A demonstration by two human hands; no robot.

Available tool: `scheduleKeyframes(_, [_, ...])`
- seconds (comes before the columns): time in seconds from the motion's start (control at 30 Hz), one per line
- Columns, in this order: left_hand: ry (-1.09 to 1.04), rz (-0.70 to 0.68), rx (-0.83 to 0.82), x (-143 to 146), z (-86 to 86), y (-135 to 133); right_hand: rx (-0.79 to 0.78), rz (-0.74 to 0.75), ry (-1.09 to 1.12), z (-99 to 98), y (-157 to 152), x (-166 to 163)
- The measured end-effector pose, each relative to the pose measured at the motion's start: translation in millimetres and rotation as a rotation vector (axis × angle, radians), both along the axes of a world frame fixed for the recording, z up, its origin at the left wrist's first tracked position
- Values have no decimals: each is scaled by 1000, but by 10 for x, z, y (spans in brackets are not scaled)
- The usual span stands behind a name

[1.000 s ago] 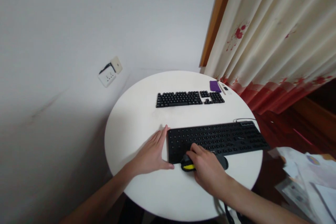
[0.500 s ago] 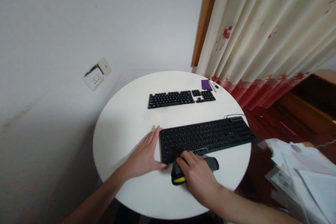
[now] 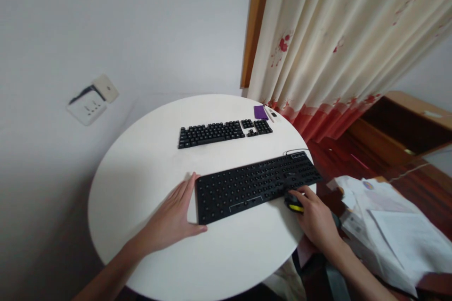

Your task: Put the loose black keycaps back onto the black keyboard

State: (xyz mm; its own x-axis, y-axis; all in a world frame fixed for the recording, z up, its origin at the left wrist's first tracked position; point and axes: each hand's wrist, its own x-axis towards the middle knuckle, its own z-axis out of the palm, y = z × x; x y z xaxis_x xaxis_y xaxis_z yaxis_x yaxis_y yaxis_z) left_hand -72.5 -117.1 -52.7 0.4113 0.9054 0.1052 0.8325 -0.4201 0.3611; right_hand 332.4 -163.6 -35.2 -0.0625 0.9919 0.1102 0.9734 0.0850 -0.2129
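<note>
Keyboard base steadied, tool in right hand; lettering unreadable at this scale

Black keyboard base (image 3: 243,188) lies across the near half of a round white tabletop (image 3: 226,258), rows of small posts exposed. Its right near corner juts slightly past the rim. Cable (image 3: 296,151) curves behind its far right corner.

Left hand (image 3: 173,218): opened wide, thumb at the base's near left corner, fingertips at its far left corner, spanning that short end. Right hand (image 3: 318,221): closed around a black-and-yellow tool (image 3: 292,202), at the front edge of the base, toward its right end. Contact between tool and base: cannot tell.

Black keycaps (image 3: 212,133) stand beyond the base, grouped in keyboard order; their legends are too small to read. Purple cloth (image 3: 260,112) lies just behind the number block.

Markings: pale line outlines a long strip at the base's front; a faint mark farther right is illegible. Papers (image 3: 402,235), right of the tabletop, carry a small round emblem (image 3: 367,186), its content indistinct.
</note>
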Motion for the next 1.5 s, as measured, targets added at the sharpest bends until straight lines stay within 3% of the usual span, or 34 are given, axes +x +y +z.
scheduleKeyframes(0.13, [-2, -7, 13, 5, 18, 4, 56, -28, 111, 116, -24, -220])
scheduleKeyframes(0.3, [6, -24, 32, 6, 17, 24, -14, 333, 135, 176, -60, -860])
scheduleKeyframes(0.4, [20, -22, 34, -4, -15, 48, -41, 315, 96, 130, -43, -899])
scheduleKeyframes(0.5, [14, -25, 43, -20, -58, 69, -35, 188, 113, 89, -22, -567])
scheduleKeyframes(0.8, [26, -28, 101, -36, -112, 113, 140, -293, 8, 37, 275, 956])
scheduleKeyframes(0.93, [17, -19, 64, -24, -70, 76, 221, -411, -42, 110, 369, 1130])
scheduleKeyframes(1.03, [22, -19, 15, -5, -17, 44, 275, -295, 30, 203, 378, 831])
scheduleKeyframes(1.17, [5, -9, -3, 20, 43, 13, 162, 119, 169, 296, 318, 236])
scheduleKeyframes(1.27, [-6, 1, -15, 30, 64, -4, 92, 409, 201, 308, 277, -24])
scheduleKeyframes(1.33, [-13, -4, -23, 32, 71, -10, 81, 476, 191, 296, 262, -100])
scheduleKeyframes(1.5, [-24, 5, -42, 39, 83, -18, 16, 418, 137, 227, 280, -162])
